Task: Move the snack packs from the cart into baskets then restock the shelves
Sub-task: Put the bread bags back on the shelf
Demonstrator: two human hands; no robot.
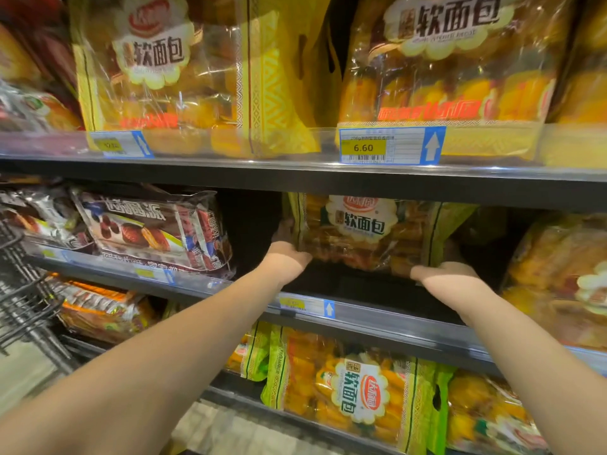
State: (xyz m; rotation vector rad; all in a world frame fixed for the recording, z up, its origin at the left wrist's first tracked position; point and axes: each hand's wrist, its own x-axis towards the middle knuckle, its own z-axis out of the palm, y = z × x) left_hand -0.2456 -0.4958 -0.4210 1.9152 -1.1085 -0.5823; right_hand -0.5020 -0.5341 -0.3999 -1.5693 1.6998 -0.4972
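Both forearms reaching in, left hand [289, 254] and right hand [450, 274] — fingers gripping green bread pack [361, 231], dark gaps either side

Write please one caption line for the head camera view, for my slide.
Both hands, left hand and right hand, set a green-edged clear bread pack on the middle shelf.

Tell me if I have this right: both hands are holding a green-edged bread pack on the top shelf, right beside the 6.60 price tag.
Not quite. The left hand and right hand do hold the green-edged bread pack, but it is on the middle shelf, not the top one. The 6.60 price tag sits on the shelf edge above it. The head view shows this.
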